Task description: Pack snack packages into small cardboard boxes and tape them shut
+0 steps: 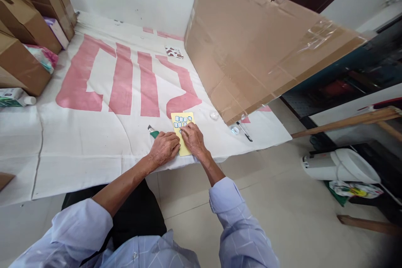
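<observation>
A yellow card (186,149) lies near the table's front edge, with rows of small blue-outlined shapes (181,119) on its upper part. My left hand (165,147) is closed at the card's left edge, its fingertips against it. From beneath that hand a green-handled cutter knife (153,132) sticks out, its grey tip pointing away from me; whether the palm touches it is hidden. Over the card's right side is my right hand (193,137), fingers drawn together and pressed down just below the shapes. Anything between those fingertips is too small to make out.
A large cardboard sheet (245,50) stands upright at the right. Nearby lie a black pen (245,132), a small round lid (234,130) and a clear piece (214,115). Cardboard boxes (21,63) and a white bottle (28,100) are at left. A patterned card (174,52) lies farther back.
</observation>
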Tool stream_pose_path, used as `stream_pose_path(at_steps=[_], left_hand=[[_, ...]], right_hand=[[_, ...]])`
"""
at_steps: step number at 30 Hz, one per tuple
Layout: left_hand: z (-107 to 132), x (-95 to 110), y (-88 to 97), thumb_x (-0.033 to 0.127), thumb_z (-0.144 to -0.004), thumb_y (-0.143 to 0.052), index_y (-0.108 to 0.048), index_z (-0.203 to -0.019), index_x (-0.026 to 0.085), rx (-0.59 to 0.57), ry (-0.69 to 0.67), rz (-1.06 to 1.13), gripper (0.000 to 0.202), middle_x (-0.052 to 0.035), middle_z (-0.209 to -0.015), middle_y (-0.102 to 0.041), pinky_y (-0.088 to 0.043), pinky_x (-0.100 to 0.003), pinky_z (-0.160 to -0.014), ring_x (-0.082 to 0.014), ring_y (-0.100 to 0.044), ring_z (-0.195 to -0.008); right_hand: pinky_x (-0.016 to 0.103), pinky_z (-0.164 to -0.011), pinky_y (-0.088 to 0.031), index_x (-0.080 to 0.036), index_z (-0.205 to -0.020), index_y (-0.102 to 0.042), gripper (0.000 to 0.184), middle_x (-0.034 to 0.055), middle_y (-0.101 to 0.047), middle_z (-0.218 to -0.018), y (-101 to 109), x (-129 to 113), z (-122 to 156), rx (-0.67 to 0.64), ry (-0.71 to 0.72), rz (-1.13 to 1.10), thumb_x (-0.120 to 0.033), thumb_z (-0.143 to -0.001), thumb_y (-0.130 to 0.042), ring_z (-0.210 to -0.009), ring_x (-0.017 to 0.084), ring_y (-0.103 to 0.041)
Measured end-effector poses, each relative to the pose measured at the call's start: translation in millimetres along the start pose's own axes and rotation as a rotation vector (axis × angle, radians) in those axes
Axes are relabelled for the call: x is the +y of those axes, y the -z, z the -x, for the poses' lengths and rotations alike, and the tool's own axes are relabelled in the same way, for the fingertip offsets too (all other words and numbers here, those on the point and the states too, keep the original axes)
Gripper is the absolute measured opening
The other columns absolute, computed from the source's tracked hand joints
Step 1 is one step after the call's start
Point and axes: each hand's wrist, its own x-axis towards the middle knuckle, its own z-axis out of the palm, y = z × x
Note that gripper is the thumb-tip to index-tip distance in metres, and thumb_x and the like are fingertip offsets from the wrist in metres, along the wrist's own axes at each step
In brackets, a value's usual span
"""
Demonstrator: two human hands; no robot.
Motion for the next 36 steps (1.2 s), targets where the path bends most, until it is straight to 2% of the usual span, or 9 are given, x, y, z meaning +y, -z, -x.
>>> stream_pose_path(at_steps=[26,30,33,36], left_hand=[[1,-1,-0.9,0.021,-0.105,-0.055,-0.079,-0.098,0.022,0.006,-0.004,0.008,0.025,-0.0110,-0.102,-0.079,-0.048,-0.045,-0.092,-0.0288,-0.070,-0.109],[1,0,-0.6,0.020,-0.105,-0.055,-0.079,-0.098,0.021,0.003,0.001,0.009,0.025,-0.0112,-0.102,-0.079,-0.048,-0.045,-0.093,-0.0290,-0.070,-0.109],[1,0,-0.8,0.020,-0.105,-0.055,-0.079,-0.098,0.021,0.000,0.005,0.010,0.025,-0.0112,-0.102,-0.079,-0.048,-0.045,-0.093,-0.0293,-0.070,-0.111],[1,-1,-1.2,0.022,-0.105,-0.055,-0.078,-0.098,0.022,0.003,0.004,0.009,0.024,-0.0111,-0.102,-0.079,-0.048,-0.045,-0.093,-0.0296,-0.071,-0.111]], right_hand=[[0.039,-0.094,-0.054,-0.026,-0.099,-0.071,0.019,0.0080,-0.069,-0.108,4,0,-5,-0.051,0.042,-0.007,-0.012,-0.100,-0.060,-0.106,0.027,-0.063],[0.038,-0.095,-0.054,-0.025,-0.099,-0.069,0.018,0.0067,-0.069,-0.105,8,5,-3,-0.042,0.037,-0.086,-0.012,-0.100,-0.057,-0.103,0.025,-0.064],[0.037,-0.095,-0.055,-0.025,-0.102,-0.068,0.012,0.0048,-0.068,-0.105,14,12,0,-0.058,0.036,-0.223,-0.016,-0.096,-0.063,-0.103,0.023,-0.065],[0.036,-0.096,-0.055,-0.024,-0.106,-0.069,0.015,0.0044,-0.068,-0.111,21,19,1,-0.116,0.026,-0.348,-0.020,-0.091,-0.069,-0.108,0.022,-0.067]])
